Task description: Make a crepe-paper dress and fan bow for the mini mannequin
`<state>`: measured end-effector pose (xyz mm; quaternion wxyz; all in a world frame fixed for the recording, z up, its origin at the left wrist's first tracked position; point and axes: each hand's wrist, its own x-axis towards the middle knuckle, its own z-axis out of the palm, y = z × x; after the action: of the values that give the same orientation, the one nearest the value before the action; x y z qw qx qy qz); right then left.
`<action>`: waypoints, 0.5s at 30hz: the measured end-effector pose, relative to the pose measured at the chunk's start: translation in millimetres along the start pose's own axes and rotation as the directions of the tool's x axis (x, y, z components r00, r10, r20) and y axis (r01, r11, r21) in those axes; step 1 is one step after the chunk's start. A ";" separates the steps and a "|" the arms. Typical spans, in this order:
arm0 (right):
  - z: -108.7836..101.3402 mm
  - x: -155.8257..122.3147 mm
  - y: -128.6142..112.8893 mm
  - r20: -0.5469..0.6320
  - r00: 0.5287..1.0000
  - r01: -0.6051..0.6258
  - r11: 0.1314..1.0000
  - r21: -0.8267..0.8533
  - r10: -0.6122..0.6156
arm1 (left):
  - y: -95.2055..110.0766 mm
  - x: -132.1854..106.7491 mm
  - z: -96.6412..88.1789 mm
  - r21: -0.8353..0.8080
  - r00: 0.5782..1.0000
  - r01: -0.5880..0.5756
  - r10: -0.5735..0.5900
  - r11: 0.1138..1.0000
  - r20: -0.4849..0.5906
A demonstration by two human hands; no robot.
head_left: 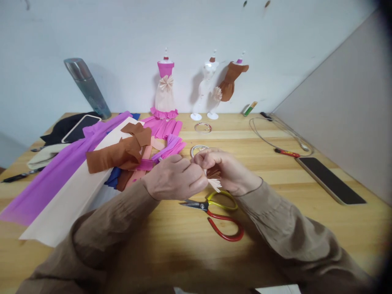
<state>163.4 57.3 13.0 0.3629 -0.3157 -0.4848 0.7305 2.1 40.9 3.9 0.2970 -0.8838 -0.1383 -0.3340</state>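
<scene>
Over the wooden table (306, 228), my left hand (174, 177) and my right hand (228, 169) meet, both closed on a small pleated piece of crepe paper (214, 179), brown on top and cream at the fanned lower end. Scissors (219, 212) with yellow and red handles lie on the table just below my hands. A roll of tape (197, 150) sits just behind my knuckles. Both sleeves are brown.
Sheets of purple (58, 171), cream (70, 200), brown (122, 151) and pink (163, 127) crepe paper lie at the left. Three small dress forms (165, 87) stand by the wall. A phone (330, 179), a red-handled tool (286, 153), a cable (275, 130) and a steel bottle (87, 87) are around.
</scene>
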 end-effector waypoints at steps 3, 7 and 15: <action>0.2 -2.0 0.4 -0.013 1.000 -0.006 1.000 -0.029 0.005 | -0.6 0.7 -1.6 -0.080 0.996 0.001 0.006 0.997 0.086; 1.2 -5.0 0.0 -0.033 0.998 -0.048 0.996 -0.077 0.046 | -1.0 1.4 -2.7 -0.078 1.000 -0.012 0.013 0.997 0.007; -0.9 -6.2 -6.3 0.127 0.980 -0.138 0.982 -0.131 0.155 | 3.5 1.4 -6.4 -0.209 0.995 0.021 -0.041 0.978 -0.093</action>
<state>168.9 54.1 19.3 0.2541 -0.3214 -0.5277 0.7441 1.5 34.2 7.2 0.2044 -0.8904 -0.1017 -0.3937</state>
